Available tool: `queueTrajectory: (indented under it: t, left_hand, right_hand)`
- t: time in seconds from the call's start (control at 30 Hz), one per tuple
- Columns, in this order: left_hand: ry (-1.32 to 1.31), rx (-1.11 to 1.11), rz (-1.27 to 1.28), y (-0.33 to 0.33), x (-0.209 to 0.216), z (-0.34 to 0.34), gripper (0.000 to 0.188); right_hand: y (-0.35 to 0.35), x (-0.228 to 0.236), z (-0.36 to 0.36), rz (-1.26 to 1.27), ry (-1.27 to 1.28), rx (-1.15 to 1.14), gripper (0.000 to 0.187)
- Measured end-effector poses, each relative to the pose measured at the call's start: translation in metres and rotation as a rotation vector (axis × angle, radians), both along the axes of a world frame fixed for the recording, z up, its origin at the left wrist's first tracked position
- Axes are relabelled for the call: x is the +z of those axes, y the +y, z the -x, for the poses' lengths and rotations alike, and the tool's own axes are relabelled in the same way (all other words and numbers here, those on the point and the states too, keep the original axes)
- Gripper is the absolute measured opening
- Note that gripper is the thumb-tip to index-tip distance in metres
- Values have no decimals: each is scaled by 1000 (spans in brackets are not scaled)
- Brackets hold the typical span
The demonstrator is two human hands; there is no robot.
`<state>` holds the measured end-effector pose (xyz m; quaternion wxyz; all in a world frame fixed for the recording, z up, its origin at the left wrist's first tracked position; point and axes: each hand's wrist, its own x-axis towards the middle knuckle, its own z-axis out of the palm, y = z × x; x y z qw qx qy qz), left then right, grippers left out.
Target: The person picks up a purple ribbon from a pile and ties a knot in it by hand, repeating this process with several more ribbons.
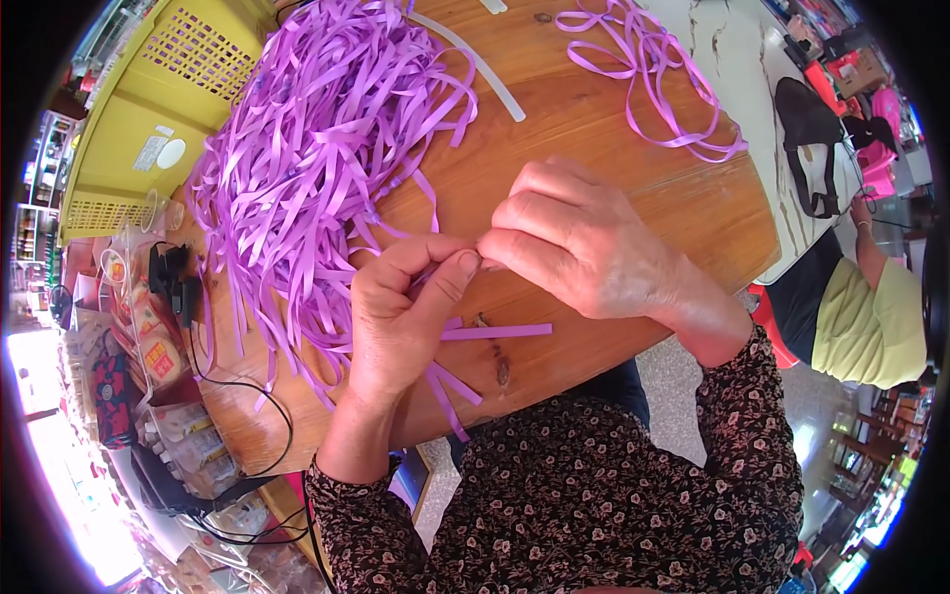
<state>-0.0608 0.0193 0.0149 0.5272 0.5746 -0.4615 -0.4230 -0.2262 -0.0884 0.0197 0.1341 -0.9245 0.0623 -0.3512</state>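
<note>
Above the brown wooden surface (693, 208), toward its near edge, the left hand (411, 307) and right hand (589, 243) meet, each grip pinched closed; I cannot tell what is between the fingertips. A tangled heap of flat purple ribbons (327, 148) spreads along the surface's left edge.

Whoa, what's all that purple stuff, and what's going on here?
A person in a dark flowery top is working with bare hands at a wooden table. The left hand's grip and the right hand's grip meet, fingertips pinched, but what's between them is too small to see. The purple stuff is a big heap of ribbon, beside a yellow crate. A smaller bunch of loops lies apart, farther right.
</note>
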Motion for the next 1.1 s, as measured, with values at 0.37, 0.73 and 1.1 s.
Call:
queueTrajectory:
  t: [0.37, 0.73, 1.1]
  left_hand:
    - [-179, 2, 41, -1, 9, -10, 3]
    - [-169, 32, 68, 4, 11, -21, 3]
    - [-90, 56, 101, 5, 13, -22, 2]
  right_hand:
    - [-4, -8, -12, 189, 7, 24, 16]
    - [-7, -7, -10, 175, -31, 49, 18]
    - [-11, -10, -13, 162, -165, 66, 19]
